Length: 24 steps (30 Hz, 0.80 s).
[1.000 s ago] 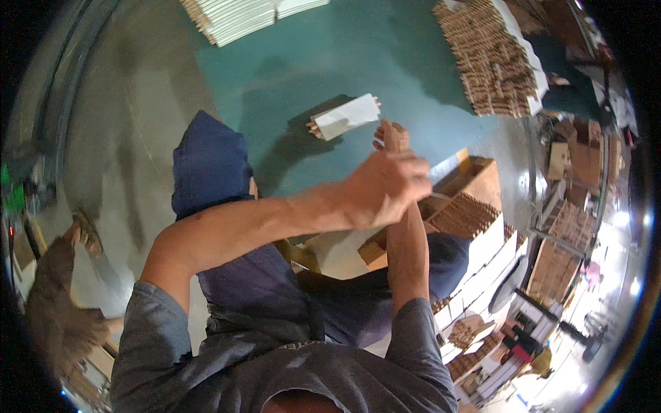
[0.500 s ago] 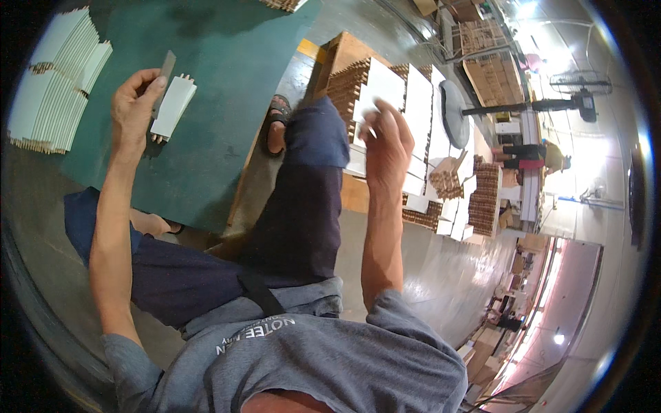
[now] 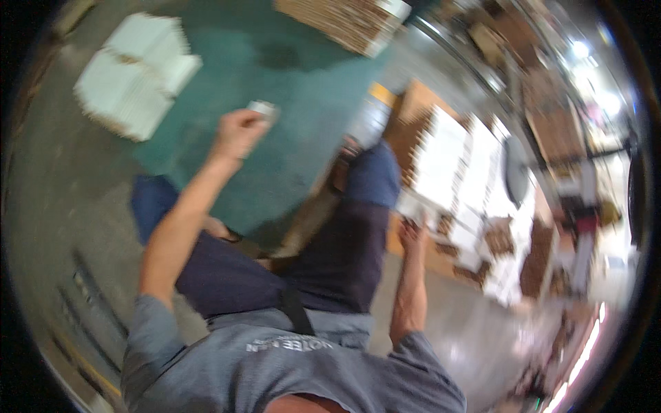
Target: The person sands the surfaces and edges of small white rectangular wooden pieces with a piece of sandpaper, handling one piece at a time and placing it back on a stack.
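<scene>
My left hand (image 3: 239, 132) is closed over the green table, gripping a small flat pale piece (image 3: 263, 109) by its end. Blur hides what kind of piece it is. My right hand (image 3: 413, 237) reaches down at the near edge of the white stacked pieces (image 3: 441, 155) on my right. Its fingers are smeared and dark, so whether they grip a piece there does not show. Below the hand's height, cardboard-brown edges show between the white layers.
The green table (image 3: 213, 165) carries a stack of white folded pieces (image 3: 131, 82) at left and a brown-edged stack (image 3: 337, 24) at the far side. A round dark fan base (image 3: 515, 172) stands by the right-hand stacks. A sandalled foot (image 3: 349, 148) shows beside the table.
The view has swung, shifting the scene rightward. My right hand has lowered to the near edge of the right-hand stacks. The white bundle beside my left hand no longer shows lying on the table.
</scene>
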Motion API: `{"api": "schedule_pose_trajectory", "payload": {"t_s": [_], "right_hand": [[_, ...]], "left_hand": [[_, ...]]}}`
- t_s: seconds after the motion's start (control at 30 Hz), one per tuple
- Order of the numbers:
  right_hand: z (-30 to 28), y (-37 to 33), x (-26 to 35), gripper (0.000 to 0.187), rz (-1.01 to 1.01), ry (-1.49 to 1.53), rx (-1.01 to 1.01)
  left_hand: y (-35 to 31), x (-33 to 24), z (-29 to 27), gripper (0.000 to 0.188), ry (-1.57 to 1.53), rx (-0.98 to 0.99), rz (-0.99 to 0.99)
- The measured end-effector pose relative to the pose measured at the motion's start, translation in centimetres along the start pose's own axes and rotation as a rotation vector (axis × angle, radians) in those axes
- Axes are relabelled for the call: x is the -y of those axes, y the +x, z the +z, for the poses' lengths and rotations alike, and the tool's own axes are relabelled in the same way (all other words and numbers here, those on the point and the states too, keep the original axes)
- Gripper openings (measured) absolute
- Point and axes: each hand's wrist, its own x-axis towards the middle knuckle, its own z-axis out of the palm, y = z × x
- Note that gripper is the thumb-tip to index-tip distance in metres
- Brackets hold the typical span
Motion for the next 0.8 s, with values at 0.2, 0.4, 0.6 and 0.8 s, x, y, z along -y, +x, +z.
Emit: {"api": "schedule_pose_trajectory", "payload": {"t_s": [0.2,0.4,0.6,0.8], "right_hand": [[0.8,4.9,-4.5,0.046,-0.136,0.029,-0.113],[-1.0,2.9,-3.0,0.030,-0.165,-0.142,0.094],[5.2,-7.4,-6.0,0.044,-0.436,-0.091,-0.077],[11.5,-17.4,-1.6,0.064,-0.590,0.058,0.453]], "left_hand": [[0.5,1.0,-1.6,0.018,-0.016,-0.032,0.076],[-0.6,-1.0,-3.0,0.020,0.050,-0.062,0.147],[-0.4,0.0,-4.1,0.020,-0.048,-0.137,0.196],[-0.2,-1.2,-3.4,0.016,-0.097,-0.112,0.198]]}}
